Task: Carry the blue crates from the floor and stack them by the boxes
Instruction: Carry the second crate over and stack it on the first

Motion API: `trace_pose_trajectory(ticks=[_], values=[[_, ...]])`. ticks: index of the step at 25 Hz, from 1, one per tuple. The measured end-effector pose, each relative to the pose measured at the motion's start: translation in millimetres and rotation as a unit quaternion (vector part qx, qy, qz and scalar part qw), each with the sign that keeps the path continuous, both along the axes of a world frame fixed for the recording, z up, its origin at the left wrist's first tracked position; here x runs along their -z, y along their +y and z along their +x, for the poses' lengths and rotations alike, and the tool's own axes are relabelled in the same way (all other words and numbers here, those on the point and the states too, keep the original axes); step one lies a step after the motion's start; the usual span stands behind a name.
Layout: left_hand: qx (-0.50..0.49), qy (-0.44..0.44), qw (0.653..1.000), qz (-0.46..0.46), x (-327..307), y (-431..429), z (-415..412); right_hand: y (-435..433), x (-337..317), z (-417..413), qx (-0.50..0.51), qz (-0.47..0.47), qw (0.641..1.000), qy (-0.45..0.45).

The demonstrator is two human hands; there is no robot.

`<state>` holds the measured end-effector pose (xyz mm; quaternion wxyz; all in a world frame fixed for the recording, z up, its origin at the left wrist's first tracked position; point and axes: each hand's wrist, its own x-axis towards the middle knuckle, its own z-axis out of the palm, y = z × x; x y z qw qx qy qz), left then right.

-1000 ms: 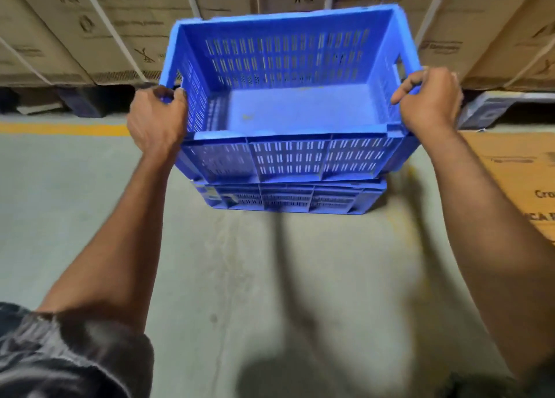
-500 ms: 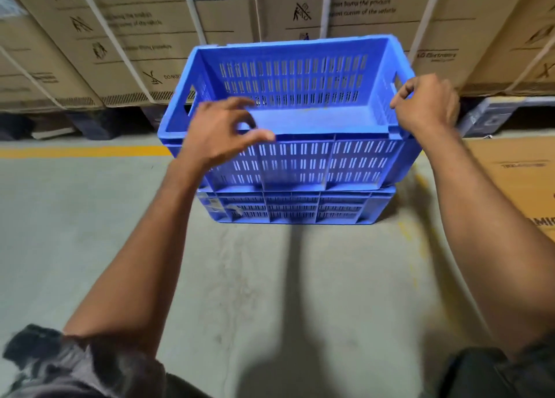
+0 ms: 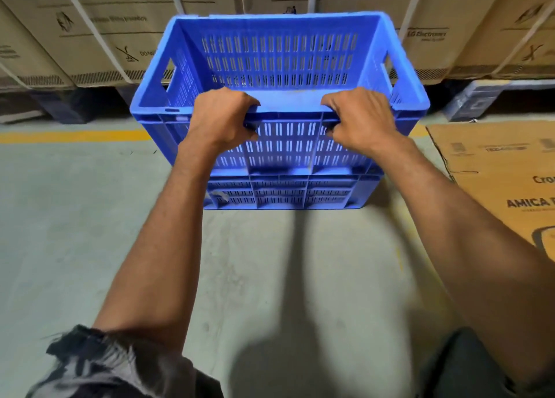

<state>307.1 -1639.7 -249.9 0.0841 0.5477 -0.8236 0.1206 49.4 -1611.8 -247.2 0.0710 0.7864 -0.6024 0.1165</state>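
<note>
Both hands clamp the near rim of the top crate (image 3: 279,58): the left hand (image 3: 220,117) curls over the edge toward its left side, the right hand (image 3: 359,117) does the same toward its right, fingers folded over the lip and thumbs tucked below it. Behind it all rises a wall of big cardboard boxes (image 3: 99,31), tan and matte, printed with handling symbols and bound by pale straps running at a slant. Under everything lies the floor (image 3: 90,232), smooth grey concrete with a yellow stripe (image 3: 75,135) painted across it. At the right lies a flattened cardboard sheet (image 3: 498,169), brown and printed, flat on the ground. Now the crates: hard blue plastic, rectangular, walls pierced with rows of narrow upright slots and a handle cutout at each end. The top one sits nested in the bottom crate (image 3: 279,192), whose ribbed, slotted lower band shows beneath it on the floor, just in front of the boxes. A patterned dark sleeve (image 3: 120,364) bunches at the left arm.
</note>
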Motion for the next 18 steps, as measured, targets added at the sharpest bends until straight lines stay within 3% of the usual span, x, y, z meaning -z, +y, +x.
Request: trace_pose_trajectory(ticks=[5,11,18], values=[[-0.015,0.026,0.999,-0.032,-7,-2,3,-5,-1,5,0.002,-0.06,0.998,-0.011],[0.015,0.032,0.999,-0.002,-2,8,3,1,-4,8,0.047,0.023,0.998,-0.025],[0.004,0.002,1.0,0.022,-3,9,4,0,-2,2,0.02,0.065,0.997,-0.03]])
